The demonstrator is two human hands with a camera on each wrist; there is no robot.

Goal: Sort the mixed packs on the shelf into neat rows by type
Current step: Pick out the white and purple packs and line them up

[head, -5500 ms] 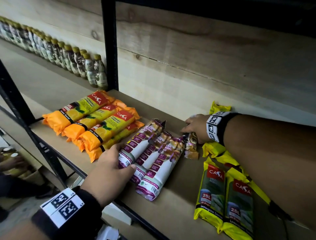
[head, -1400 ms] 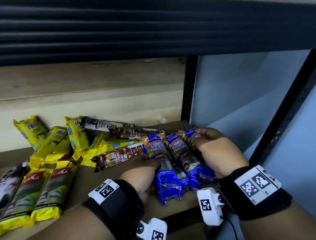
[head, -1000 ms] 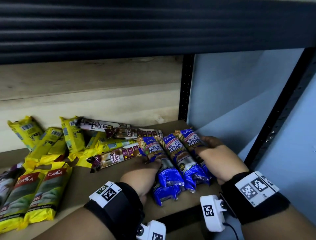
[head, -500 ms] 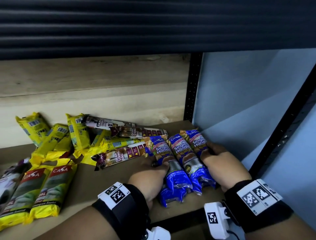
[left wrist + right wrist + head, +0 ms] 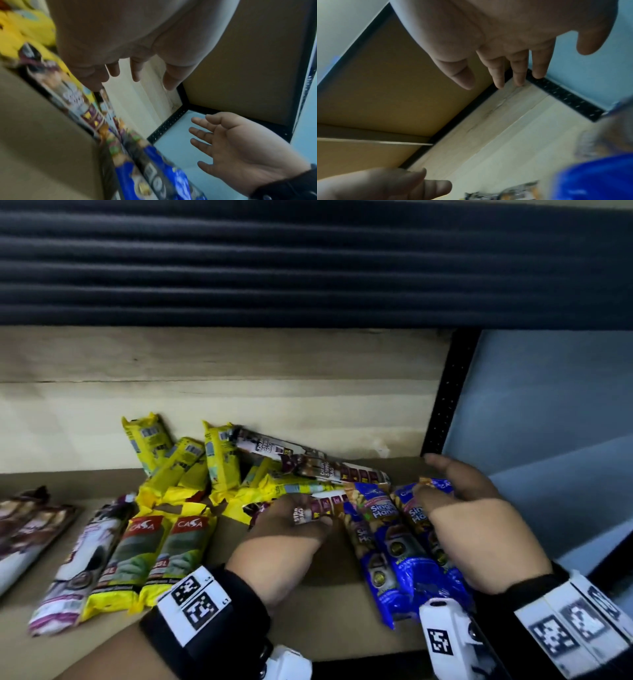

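Blue packs point(image 5: 400, 546): three or so long packs lie flat, side by side and touching, at the right end of the shelf. Their long axes run front to back with a slight lean, near ends toward the front edge, far ends toward the black upright post. Printed faces are up.

Shelf point(image 5: 329, 625): a brown board with a dark front rail. The blue packs sit nearer its front edge than its back.

Left hand point(image 5: 284, 539): lies just left of the blue packs, over the near end of a drawstring-bag pack point(image 5: 320, 506). The left wrist view shows the fingers point(image 5: 113, 69) straight and spread, nothing clasped; the grip is released.

Right hand point(image 5: 479, 529): lies palm down over the right side of the blue packs. The right wrist view shows the fingers point(image 5: 517, 70) extended and apart, holding nothing; the grip is released.

Drawstring-bag packs point(image 5: 329, 469): two more lie behind the blue packs, long axes running left to right, partly over the yellow heap.

Yellow packs point(image 5: 191, 467): a loose heap left of the blue packs, toward the back, pointing in mixed directions.

Sorted rows: two yellow CASA packs point(image 5: 157, 556) lie side by side further left of the blue packs, long axes front to back; white and maroon packs point(image 5: 82, 559) lie beside them, blurred.

Room: a pale wooden back panel point(image 5: 222, 392) behind the shelf, a black upright post point(image 5: 445, 402) at the back right corner, a light blue wall point(image 5: 548, 412) beyond it, and a dark ribbed shelf edge point(image 5: 308, 261) overhead.
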